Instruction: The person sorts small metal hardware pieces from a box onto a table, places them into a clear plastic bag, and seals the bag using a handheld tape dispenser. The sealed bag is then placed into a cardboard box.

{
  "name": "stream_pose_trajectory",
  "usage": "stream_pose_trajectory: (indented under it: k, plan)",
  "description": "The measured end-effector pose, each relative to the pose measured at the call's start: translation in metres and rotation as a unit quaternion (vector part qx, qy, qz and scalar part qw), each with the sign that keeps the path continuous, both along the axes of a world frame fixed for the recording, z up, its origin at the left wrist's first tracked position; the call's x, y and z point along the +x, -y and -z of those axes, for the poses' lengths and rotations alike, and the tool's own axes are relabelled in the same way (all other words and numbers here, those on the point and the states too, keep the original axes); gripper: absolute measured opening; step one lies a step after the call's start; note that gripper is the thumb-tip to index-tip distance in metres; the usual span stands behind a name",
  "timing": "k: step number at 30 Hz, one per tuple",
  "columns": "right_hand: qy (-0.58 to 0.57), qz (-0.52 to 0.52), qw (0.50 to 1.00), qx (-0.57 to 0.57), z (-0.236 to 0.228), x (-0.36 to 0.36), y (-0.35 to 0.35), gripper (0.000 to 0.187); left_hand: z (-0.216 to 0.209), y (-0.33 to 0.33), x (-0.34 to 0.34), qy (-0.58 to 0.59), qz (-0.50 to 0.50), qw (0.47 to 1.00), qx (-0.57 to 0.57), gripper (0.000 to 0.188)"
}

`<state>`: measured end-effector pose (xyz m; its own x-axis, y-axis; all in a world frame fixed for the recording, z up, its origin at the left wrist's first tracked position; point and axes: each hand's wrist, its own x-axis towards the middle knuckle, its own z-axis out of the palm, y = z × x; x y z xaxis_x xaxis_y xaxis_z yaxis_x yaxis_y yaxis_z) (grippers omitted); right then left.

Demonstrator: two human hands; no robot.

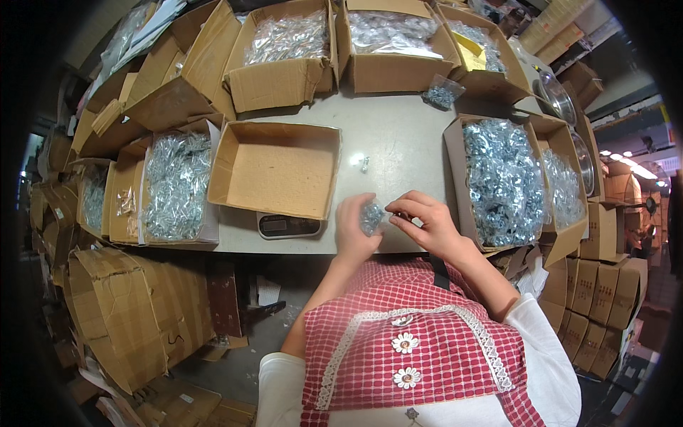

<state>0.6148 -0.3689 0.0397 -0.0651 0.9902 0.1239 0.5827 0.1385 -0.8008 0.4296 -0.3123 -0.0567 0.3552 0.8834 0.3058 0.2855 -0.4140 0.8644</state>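
Note:
A small clear plastic bag (371, 218) with shiny metal pieces in it is held over the front of the table. My left hand (351, 226) is closed around its left side. To the right of the bag, my right hand (429, 225) pinches thumb and fingers together close to the bag's edge. A small dark bit shows at those fingertips, too small to name. A small, shiny clear packet (364, 165) lies on the table beyond my hands.
Left of my hands, a shallow cardboard box (277, 171) rests over a scale (288, 226). Boxes of bagged metal parts stand left (176, 185), right (501, 181) and along the back (288, 78). A filled bag (442, 92) lies on the grey table (409, 146).

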Motion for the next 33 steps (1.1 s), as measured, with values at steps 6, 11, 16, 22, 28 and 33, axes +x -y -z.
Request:
stream_pose_trajectory:
  k: [6,11,16,22,28,33]
  plan:
    - [-0.006,0.006,1.000,0.011,0.012,0.000,0.005,0.026,0.001,0.000,-0.001,0.005,0.000,1.000,0.001,0.062]
    - [0.003,0.042,0.999,-0.009,0.027,0.012,-0.018,0.033,0.003,-0.001,0.000,0.016,0.004,1.000,0.007,0.061]
    - [0.093,0.116,0.989,0.004,0.059,-0.005,-0.092,0.036,0.003,-0.003,0.001,0.020,0.010,1.000,0.009,0.059]
    - [0.173,0.090,0.981,-0.018,0.088,-0.007,-0.121,0.031,0.007,0.000,0.001,0.025,0.004,1.000,-0.001,0.061]
    - [0.034,0.097,0.991,-0.090,0.073,0.022,-0.065,0.021,0.008,0.002,0.000,0.011,-0.004,1.000,-0.012,0.062]
    - [-0.005,0.061,0.998,0.015,0.032,0.018,-0.006,0.019,0.006,0.002,0.001,-0.002,-0.003,1.000,-0.003,0.064]
